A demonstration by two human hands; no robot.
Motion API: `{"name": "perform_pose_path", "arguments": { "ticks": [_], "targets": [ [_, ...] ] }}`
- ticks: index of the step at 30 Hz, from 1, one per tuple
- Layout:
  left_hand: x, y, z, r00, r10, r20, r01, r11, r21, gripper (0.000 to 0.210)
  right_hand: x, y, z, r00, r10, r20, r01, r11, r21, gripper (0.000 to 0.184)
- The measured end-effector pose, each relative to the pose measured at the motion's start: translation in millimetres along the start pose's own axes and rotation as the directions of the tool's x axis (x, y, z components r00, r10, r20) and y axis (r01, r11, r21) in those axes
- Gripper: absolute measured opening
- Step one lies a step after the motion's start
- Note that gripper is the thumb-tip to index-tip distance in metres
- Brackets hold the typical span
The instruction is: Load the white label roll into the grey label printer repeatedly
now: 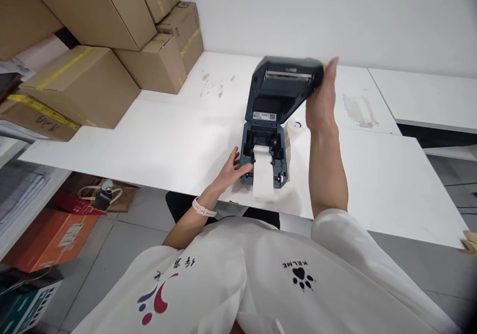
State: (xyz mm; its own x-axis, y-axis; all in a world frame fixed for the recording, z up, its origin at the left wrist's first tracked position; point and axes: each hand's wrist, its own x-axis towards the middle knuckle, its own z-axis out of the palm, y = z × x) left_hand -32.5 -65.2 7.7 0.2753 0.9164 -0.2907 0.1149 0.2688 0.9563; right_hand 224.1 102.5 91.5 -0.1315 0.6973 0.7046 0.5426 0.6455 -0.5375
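Note:
A dark grey label printer (pixel 245 142) stands on the white table with its lid (pixel 285 103) swung up. White label paper (pixel 263 175) runs out of its open inside over the front edge. My left hand (pixel 229 171) grips the base's left side, thumb over the front left corner and fingers along the side. My right hand (pixel 323 95) holds the raised lid by its right edge; its fingers are partly hidden behind the lid. Just right of the base, a white roll (pixel 296 127) is partly covered by the printer.
Cardboard boxes (pixel 80 83) with yellow tape are stacked at the back left of the table (pixel 179 135). A white wall (pixel 316 16) rises behind. Below on the left sit an orange box (pixel 52 237) and a paper bag (pixel 124 200). A second white surface (pixel 436 98) adjoins at right.

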Motion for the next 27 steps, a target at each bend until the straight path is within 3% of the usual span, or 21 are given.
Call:
{"name": "perform_pose_path", "arguments": {
  "ticks": [2,5,8,11,16,21,23,25,27],
  "targets": [
    [0,-3,-8.5,0.999,-0.038,-0.024,0.035,0.993,-0.111,0.099,-39,-31,-9,0.996,0.083,0.005,-0.083,0.986,0.148,0.088],
    [3,-1,-15.5,0.999,-0.048,-0.020,0.043,0.980,-0.194,0.090,-101,-72,-20,0.983,0.123,0.140,-0.146,0.976,0.164,0.085],
    [10,9,-11.1,0.999,-0.044,0.009,0.045,0.984,-0.174,0.085,-141,-96,-21,0.954,0.160,0.254,-0.192,0.976,0.106,0.061],
    [14,19,-0.5,1.000,-0.007,0.017,0.009,0.993,-0.120,0.092,-156,-104,-11,0.932,0.214,0.292,-0.209,0.977,-0.050,0.044],
    [15,24,8.5,0.996,0.083,0.036,-0.079,0.990,-0.114,0.094,-165,-101,3,0.951,0.197,0.237,-0.169,0.977,-0.131,0.040],
    [17,20,9.2,0.987,0.159,0.026,-0.156,0.983,-0.093,0.086,-169,-101,5,0.962,0.167,0.216,-0.132,0.977,-0.166,0.038],
    [10,12,12.0,0.986,0.159,-0.046,-0.161,0.984,-0.069,0.083,-169,-105,3,0.961,0.173,0.217,-0.137,0.976,-0.170,0.036],
    [-6,-1,17.0,0.965,0.151,-0.213,-0.164,0.986,-0.040,0.070,-169,-110,3,0.958,0.199,0.209,-0.164,0.972,-0.170,0.034],
    [-27,-18,23.4,0.880,0.137,-0.454,-0.148,0.989,0.011,0.048,-170,-115,4,0.954,0.228,0.195,-0.197,0.967,-0.165,0.032]
  ]
}}
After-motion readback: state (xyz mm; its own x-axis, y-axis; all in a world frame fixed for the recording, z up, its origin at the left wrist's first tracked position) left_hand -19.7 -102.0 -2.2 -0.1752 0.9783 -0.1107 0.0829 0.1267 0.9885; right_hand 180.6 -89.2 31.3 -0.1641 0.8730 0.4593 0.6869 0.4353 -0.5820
